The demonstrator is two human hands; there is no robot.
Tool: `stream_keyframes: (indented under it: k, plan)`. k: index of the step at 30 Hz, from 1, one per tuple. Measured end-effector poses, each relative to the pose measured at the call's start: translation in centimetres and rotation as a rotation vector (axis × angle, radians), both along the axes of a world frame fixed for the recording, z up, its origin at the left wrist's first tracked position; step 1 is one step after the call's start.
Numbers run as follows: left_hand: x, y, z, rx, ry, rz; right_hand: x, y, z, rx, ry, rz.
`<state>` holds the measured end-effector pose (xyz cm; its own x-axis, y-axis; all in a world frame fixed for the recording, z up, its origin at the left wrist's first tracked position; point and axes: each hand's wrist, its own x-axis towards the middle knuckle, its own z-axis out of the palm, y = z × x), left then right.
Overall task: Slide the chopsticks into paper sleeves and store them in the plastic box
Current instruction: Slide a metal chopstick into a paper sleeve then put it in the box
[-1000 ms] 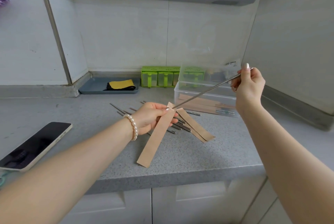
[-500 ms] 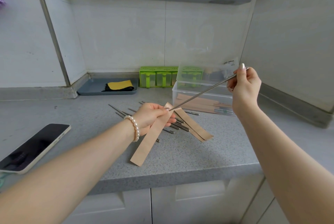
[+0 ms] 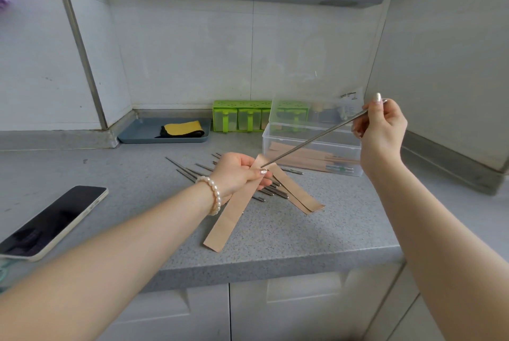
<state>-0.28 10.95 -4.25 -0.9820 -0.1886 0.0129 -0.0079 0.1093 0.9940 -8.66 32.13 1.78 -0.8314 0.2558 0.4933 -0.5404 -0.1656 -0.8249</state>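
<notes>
My left hand (image 3: 239,172) grips the top of a brown paper sleeve (image 3: 234,208) that hangs down over the grey counter. My right hand (image 3: 381,128) pinches the upper end of a metal chopstick (image 3: 314,138), whose tip meets the sleeve's mouth by my left thumb. Several loose metal chopsticks (image 3: 192,172) lie on the counter behind my left hand. Two more paper sleeves (image 3: 297,193) lie beside them. The clear plastic box (image 3: 311,148) stands at the back right with its lid up and sleeved chopsticks inside.
A phone (image 3: 52,222) lies near the counter's left front edge. A grey tray (image 3: 137,134) with a yellow and black cloth sits in the back corner, next to a green spice rack (image 3: 239,116). A wall panel stands close on the right.
Both hands have stayed nearly in place with the chopstick tip at the sleeve's mouth. The sleeve's lower end has swung slightly to the left.
</notes>
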Motion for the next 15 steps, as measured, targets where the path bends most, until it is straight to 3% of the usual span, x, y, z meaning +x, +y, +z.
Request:
stream_keyframes:
  k: [15]
  plan:
    - [0.1,0.0,0.0,0.252,-0.054,0.036,2.1,-1.2,-0.3,0.037,0.210,-0.055]
